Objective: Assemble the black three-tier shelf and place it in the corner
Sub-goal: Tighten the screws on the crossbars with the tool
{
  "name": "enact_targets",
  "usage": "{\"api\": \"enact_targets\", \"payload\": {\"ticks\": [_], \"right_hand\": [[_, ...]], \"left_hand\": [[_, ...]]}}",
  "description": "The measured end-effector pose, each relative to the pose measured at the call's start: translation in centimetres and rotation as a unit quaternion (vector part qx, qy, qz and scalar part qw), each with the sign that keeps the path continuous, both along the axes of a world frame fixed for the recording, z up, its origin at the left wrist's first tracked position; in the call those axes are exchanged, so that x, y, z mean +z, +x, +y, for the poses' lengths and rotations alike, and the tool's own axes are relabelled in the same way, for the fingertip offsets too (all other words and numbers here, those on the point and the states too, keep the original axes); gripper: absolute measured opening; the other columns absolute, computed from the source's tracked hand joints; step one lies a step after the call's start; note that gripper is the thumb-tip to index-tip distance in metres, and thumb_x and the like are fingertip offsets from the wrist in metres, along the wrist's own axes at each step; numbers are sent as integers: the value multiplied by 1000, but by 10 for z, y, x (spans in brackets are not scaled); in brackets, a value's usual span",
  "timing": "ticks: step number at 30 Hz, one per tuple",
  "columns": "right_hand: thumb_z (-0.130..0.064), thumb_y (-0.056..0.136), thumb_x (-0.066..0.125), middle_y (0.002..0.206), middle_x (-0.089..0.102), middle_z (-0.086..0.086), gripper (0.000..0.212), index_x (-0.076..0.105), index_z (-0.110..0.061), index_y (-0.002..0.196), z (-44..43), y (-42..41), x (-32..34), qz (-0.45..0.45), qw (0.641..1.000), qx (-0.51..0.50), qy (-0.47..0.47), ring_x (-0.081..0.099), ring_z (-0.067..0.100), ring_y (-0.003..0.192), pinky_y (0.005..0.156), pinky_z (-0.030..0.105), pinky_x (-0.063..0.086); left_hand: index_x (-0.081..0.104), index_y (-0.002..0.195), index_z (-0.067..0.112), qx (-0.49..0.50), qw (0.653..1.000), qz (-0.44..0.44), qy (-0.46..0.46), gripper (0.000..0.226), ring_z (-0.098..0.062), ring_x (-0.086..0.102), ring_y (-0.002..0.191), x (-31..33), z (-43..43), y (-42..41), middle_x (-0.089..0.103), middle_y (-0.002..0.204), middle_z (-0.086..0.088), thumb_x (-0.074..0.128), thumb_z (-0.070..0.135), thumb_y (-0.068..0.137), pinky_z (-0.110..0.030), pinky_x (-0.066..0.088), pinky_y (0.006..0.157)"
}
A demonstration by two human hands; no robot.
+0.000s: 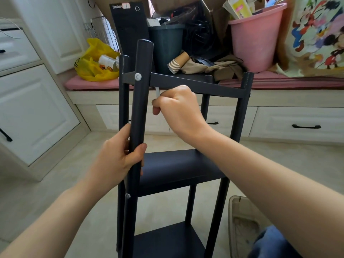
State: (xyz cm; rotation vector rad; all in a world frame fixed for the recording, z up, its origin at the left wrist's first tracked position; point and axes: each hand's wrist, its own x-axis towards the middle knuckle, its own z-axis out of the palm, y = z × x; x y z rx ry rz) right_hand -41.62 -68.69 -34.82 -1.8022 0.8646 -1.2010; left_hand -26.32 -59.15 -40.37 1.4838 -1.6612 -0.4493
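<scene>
Three tiers standing mid-frame, so we're likely tightening the black shelf: left hand gripping its front post, right hand pinching a silvery key. Next: seating it squarely in the bolt.

- Left hand, right hand: we see both bare.
- Forearms: we see them uncovered as far as the lower frame edge.
- Leg, lower right: we see blue denim, creased, cut off by the corner.
</scene>
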Motion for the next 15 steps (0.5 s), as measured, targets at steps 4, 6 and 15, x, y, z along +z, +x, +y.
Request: {"api": "enact_targets", "payload": {"ticks": [4, 6, 15], "right_hand": [[-3, 84, 59, 44, 46, -4, 33, 62, -6, 52, 0, -3, 1, 7, 1000, 9, -7, 45, 3, 47, 47, 16, 36], [-4, 85, 59, 40, 45, -12, 36, 60, -12, 50, -1, -3, 0, 12, 1000, 16, -6, 46, 1, 47, 48, 15, 37], [-4, 87, 59, 71, 68, 16, 22, 75, 0, 72, -1, 3, 1, -16, 999, 30, 3, 57, 21, 72, 69, 34, 48]], "left_hand": [[49, 95, 28, 1, 1000, -3, 1, 14, -24, 69, 53, -2, 0, 1, 69, 68, -5, 56, 16, 97, -21, 53, 51], [49, 96, 27, -1, 1000, -2, 0, 13, -24, 69, 53, -2, 0, 1, 69, 68, -6, 56, 16, 97, -20, 53, 51], [49, 88, 41, -5, 1000, 6, 1, 27, -25, 69, 52, -1, 0, 0, 68, 67, -7, 56, 16, 96, -22, 54, 50]]}}
